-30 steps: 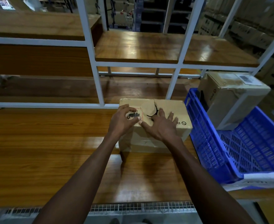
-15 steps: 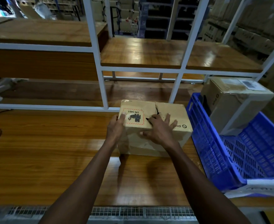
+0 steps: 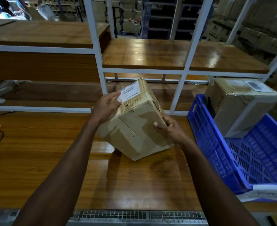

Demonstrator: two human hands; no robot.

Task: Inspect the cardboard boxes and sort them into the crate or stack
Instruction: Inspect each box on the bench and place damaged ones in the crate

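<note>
Above bench (image 3: pixel 36 144), both hands' fingers (image 3: pixel 113 99) curled round tilted cardboard box (image 3: pixel 134 128) (label up).

White label (image 3: pixel 130 92) on held box (image 3: pixel 134 124), print too small to read.

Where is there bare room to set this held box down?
Bare wooden tabletop lies left of the tilted cardboard box gripped by the left hand and right hand. The blue plastic crate has open floor nearer the camera; its far end holds a taped cardboard box.
</note>
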